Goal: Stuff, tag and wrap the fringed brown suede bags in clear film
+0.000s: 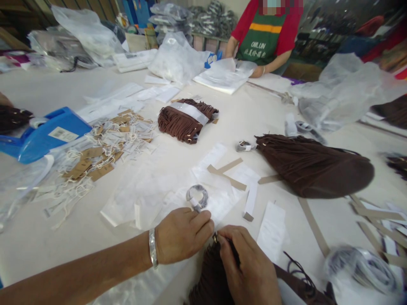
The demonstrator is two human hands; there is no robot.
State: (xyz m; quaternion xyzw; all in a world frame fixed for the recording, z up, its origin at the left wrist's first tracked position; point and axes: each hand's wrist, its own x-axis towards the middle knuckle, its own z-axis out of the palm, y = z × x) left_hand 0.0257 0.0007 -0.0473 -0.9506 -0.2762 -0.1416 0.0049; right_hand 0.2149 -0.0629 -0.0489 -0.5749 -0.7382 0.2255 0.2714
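At the near edge of the table, a dark brown fringed bag [210, 275] lies partly under my right hand [248, 262]. That hand pinches the bag's edge beside a small gold-coloured metal fitting [215, 238]. My left hand [186, 232], with a silver bangle on its wrist, is closed just to the left of the fitting; what its fingers hold is hidden. Right beyond its knuckles sits a coiled grey strap in clear wrap [197, 197], on clear plastic bags [140, 199].
Another brown fringed bag [311, 165] lies at right, and a banded brown fringed bundle [186, 118] farther back. Tags with white strings [104, 148] pile beside a blue tape dispenser [51, 131]. Paper strips [313, 224] lie at right. A person in a green apron [259, 42] handles plastic bags opposite.
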